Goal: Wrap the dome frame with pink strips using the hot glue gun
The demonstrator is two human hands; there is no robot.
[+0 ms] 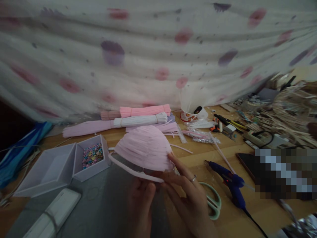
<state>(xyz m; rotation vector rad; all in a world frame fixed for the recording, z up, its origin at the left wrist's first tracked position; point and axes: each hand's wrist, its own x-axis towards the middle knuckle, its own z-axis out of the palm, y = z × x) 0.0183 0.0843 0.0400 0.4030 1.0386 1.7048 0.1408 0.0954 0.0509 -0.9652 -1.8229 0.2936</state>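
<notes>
A pale pink dome point(143, 148) of pipe cleaners laid side by side is held up above the grey mat. A loose pale pink strip point(133, 172) curves below its rim, joined near the left end. My left hand point(143, 201) is closed at the underside of the dome and strip, its fingertips partly hidden. My right hand point(187, 191), with a ring on one finger, pinches the strip's right end while a finger rests on the dome's right edge. Mint-green scissors point(218, 206) lie partly hidden behind my right hand. Right of them is a blue glue gun point(230, 180).
Bundles of pipe cleaners point(141, 119) lie along the back. At left stand a box of beads point(105, 160), its pale lid point(49, 168) and a white power bank-like block point(53, 213). A paper cup point(188, 116), tools and a dark phone-like slab point(247, 168) are right.
</notes>
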